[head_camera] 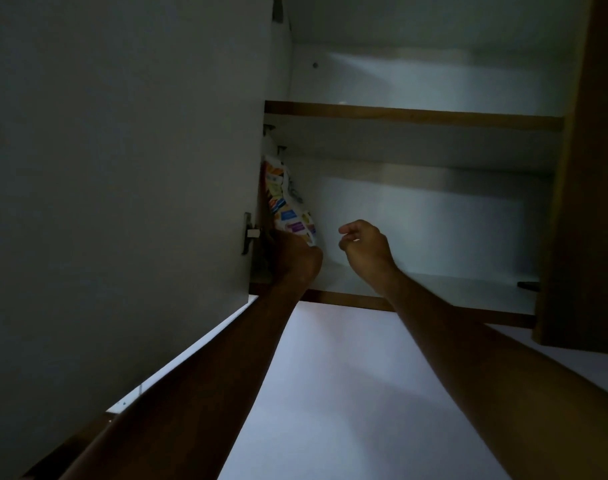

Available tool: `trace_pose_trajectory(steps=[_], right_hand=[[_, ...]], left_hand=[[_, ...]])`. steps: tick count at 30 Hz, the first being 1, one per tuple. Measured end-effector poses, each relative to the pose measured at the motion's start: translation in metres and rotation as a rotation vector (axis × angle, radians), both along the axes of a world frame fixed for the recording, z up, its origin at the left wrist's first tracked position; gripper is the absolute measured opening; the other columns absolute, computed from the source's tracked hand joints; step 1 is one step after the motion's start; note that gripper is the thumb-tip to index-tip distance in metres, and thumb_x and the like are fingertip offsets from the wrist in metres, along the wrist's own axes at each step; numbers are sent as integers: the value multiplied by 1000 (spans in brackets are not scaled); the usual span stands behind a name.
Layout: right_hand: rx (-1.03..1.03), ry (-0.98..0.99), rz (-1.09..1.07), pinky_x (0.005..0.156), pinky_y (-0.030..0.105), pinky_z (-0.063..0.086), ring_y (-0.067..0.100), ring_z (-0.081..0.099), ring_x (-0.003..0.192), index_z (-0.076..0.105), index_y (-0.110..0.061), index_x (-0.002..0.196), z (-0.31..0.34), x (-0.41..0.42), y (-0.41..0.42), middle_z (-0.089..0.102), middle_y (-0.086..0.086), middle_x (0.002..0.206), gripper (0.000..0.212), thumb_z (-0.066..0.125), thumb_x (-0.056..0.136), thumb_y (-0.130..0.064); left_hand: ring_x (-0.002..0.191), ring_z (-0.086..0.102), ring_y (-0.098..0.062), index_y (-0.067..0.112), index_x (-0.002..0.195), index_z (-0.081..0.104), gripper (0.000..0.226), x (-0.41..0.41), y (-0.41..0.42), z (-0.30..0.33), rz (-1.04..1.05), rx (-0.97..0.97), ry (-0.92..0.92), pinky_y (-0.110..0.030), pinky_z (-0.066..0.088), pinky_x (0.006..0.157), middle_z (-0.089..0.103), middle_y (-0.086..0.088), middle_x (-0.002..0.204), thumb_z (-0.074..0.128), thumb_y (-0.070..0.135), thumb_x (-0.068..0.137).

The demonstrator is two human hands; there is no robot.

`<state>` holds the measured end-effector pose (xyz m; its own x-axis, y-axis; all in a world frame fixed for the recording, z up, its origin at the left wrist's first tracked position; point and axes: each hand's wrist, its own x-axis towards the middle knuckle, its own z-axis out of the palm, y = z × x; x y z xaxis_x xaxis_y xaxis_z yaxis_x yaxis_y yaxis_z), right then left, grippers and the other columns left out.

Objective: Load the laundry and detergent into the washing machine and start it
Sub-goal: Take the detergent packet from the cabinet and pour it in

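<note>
The head camera looked up into a dim wall cabinet (417, 216) with both doors swung wide. The left door (122, 168) filled the left of the view, and the right door (586, 168) stood at the right edge. The detergent packet (288, 202) leaned upright in the far left corner of the lower compartment, tight against the side wall by the hinge (249, 233). The left hand (292, 254) was at the packet's base; it seemed to grip it there, though the fingers were lost in shadow. The right hand (363, 245) hovered just beside, loosely curled and holding nothing, apart from the packet. To its right the lower shelf (469, 289) lay bare as far as a small dark fitting (527, 286). The upper shelf's brown edge (417, 116) ran overhead.
</note>
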<state>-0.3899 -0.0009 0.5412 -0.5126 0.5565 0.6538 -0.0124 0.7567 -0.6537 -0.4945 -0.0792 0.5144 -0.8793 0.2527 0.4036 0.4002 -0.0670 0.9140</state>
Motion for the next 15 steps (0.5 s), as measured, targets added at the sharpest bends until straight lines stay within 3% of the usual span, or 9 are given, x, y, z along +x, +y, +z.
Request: trace_pose_trajectory(steps=[7, 12, 15], right_hand=[[-18, -51, -15, 86, 25, 47, 22, 58, 110, 56, -10, 125, -5, -22, 21, 60, 10, 123, 35, 60, 90, -6], [-75, -73, 2, 82, 22, 40, 20, 56, 114, 51, -9, 127, -8, -25, 29, 60, 6, 124, 37, 62, 91, -10], [-146, -75, 24, 85, 23, 38, 17, 57, 114, 54, -12, 128, -9, -28, 38, 62, 1, 122, 38, 62, 91, -12]], left_hand=[[121, 46, -31, 16, 136, 32, 78, 0, 13, 6, 190, -160, 137, -44, 51, 94, 36, -13, 135, 80, 24, 75], [112, 55, -33, 15, 141, 21, 98, 5, 20, 13, 59, -271, 179, -41, 51, 85, 45, -15, 130, 84, 33, 69], [103, 61, -29, 14, 131, 45, 72, 5, 22, 11, 56, -409, 345, -33, 50, 77, 60, -10, 121, 81, 37, 72]])
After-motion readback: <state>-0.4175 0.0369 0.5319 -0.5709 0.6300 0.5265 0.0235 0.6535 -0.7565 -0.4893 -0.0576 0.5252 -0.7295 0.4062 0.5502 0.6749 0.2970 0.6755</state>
